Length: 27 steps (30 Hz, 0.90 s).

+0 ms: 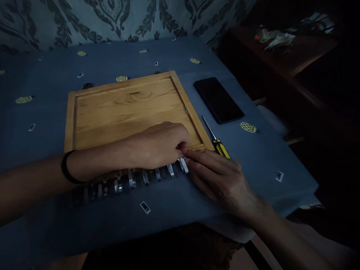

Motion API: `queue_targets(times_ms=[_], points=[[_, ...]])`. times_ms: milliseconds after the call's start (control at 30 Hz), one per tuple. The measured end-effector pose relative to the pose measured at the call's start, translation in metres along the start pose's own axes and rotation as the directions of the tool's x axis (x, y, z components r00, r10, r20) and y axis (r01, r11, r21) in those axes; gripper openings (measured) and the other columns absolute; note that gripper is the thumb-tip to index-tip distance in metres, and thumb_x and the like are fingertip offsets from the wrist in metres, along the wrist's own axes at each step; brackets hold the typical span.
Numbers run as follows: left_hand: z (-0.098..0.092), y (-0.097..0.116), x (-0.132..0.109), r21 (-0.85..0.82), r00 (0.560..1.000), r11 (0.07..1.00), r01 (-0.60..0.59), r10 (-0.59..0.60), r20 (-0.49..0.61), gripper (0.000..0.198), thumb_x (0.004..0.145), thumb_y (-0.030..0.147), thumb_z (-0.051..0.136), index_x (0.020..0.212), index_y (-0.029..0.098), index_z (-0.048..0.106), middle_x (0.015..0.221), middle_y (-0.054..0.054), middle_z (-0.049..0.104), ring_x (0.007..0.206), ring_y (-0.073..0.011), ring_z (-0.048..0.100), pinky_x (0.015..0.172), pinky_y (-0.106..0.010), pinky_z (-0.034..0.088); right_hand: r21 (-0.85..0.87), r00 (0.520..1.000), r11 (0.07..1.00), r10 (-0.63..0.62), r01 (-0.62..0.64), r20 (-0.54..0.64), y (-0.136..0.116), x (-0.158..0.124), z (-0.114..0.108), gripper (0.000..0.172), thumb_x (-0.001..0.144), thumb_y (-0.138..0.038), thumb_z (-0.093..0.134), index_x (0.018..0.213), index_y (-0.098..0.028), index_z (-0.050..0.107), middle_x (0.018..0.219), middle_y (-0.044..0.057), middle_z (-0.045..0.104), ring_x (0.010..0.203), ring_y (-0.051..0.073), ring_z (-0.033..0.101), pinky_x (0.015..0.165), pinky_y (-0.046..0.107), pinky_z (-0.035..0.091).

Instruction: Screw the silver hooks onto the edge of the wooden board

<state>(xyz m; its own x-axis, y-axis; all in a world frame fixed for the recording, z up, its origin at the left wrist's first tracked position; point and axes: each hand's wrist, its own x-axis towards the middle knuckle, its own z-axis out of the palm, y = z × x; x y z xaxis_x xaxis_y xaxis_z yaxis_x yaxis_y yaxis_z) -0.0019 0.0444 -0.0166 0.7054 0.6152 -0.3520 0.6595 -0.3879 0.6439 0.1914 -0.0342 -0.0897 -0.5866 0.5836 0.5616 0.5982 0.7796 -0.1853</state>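
Note:
A wooden tray [70, 123] lies on a blue patterned tablecloth [253, 157]. Along its near edge runs a row of several metal wrenches [132, 182]. My left hand [157, 146] rests over the row with its fingers curled at the rightmost wrench [183, 165]. My right hand [219, 176] comes in from the right, fingers stretched nearly flat, with the fingertips touching that same wrench beside the left fingers. A black band sits on my left wrist [66, 167]. The wrench heads under my left hand are hidden.
A yellow-and-black screwdriver [216, 140] lies just right of the tray, close behind my right hand. A black phone [218, 99] lies face up further back. The table's right edge drops off to a dark wooden bench [281, 56] holding crumpled items.

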Motion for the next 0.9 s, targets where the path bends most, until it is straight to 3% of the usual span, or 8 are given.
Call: queue_targets(times_ms=[400, 600, 900], points=[[0.0022, -0.0028, -0.0038, -0.022, 0.999, 1.000, -0.014, 0.013, -0.041, 0.019, 0.083, 0.006, 0.058, 0.067, 0.016, 0.060, 0.065, 0.004, 0.059, 0.061, -0.0096, 0.051, 0.061, -0.025, 0.038, 0.012, 1.000, 1.000, -0.008, 0.008, 0.022, 0.0000, -0.0007, 0.0004, 0.018, 0.090, -0.006, 0.065, 0.107, -0.011, 0.068, 0.107, 0.015, 0.078, 0.087, 0.022, 0.074, 0.073, 0.033, 0.061], [0.0034, -0.0047, -0.0020, -0.028, 0.998, 1.000, -0.003, 0.002, -0.056, 0.016, 0.079, 0.006, 0.060, 0.066, 0.016, 0.061, 0.062, 0.004, 0.058, 0.058, -0.0095, 0.050, 0.056, -0.025, 0.035, 0.005, 1.000, 1.000, -0.007, 0.006, 0.018, -0.0002, -0.0018, -0.0008, 0.018, 0.090, -0.007, 0.065, 0.107, -0.012, 0.068, 0.108, 0.015, 0.078, 0.088, 0.022, 0.074, 0.074, 0.033, 0.062], [0.0036, -0.0098, 0.0010, -0.158, 0.999, 0.987, 0.002, -0.010, -0.049, 0.015, 0.081, 0.006, 0.064, 0.070, 0.015, 0.070, 0.061, 0.004, 0.063, 0.056, -0.0076, 0.052, 0.056, -0.022, 0.037, 0.017, 0.999, 1.000, 0.006, -0.006, 0.032, 0.0001, -0.0016, -0.0009, 0.019, 0.089, -0.006, 0.066, 0.107, -0.012, 0.069, 0.111, 0.013, 0.078, 0.088, 0.021, 0.073, 0.074, 0.033, 0.061]])
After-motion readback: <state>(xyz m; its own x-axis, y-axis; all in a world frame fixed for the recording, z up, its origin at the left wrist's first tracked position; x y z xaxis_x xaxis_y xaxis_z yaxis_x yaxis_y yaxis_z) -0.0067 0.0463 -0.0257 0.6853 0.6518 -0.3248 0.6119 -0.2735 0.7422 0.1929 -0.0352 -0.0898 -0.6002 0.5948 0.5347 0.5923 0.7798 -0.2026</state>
